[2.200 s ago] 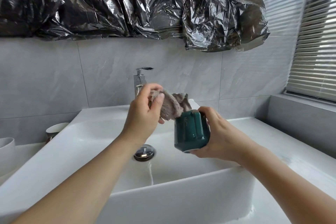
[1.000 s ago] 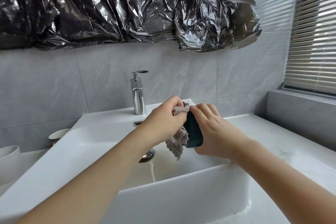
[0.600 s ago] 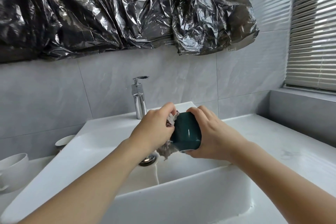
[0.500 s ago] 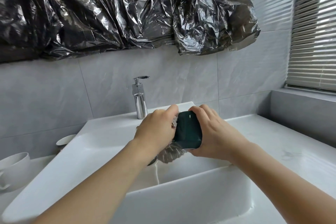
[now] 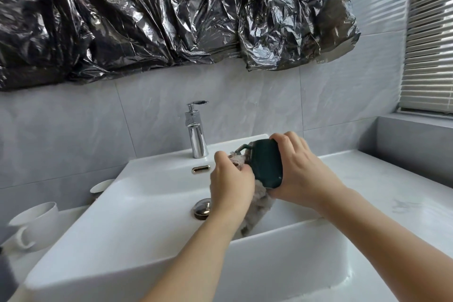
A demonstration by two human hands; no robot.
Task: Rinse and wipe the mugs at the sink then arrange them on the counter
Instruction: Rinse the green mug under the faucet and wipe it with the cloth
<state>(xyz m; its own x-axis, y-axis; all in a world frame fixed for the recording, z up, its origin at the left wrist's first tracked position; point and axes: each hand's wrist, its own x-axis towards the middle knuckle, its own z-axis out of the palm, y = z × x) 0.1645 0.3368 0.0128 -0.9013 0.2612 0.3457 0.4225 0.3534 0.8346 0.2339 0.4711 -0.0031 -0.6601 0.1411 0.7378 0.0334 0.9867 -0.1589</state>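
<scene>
Over the white basin (image 5: 137, 208), a person's right hand (image 5: 300, 174) grips a dark green mug (image 5: 266, 167) tipped sideways, steadying it while the left hand (image 5: 230, 185) pinches a grey cloth (image 5: 257, 211) against its mouth, apparently wiping inside.

Both forearms are bare and extend forward from the lower edge of the view, converging toward the centre. The left hand (image 5: 231, 185) is seen from the back, knuckles up, wrist roughly in line with the forearm. Its fingers are curled and grip a cloth (image 5: 257, 208), which bunches above the knuckles and hangs below the palm. The right hand (image 5: 302, 174) sits just beside the left hand, slightly higher and farther forward. Its fingers (image 5: 282, 140) wrap over the top of a mug (image 5: 266, 164), with the palm against the mug's right side. The right wrist bends slightly inward. The cloth in the left hand touches the mug's left side.
</scene>
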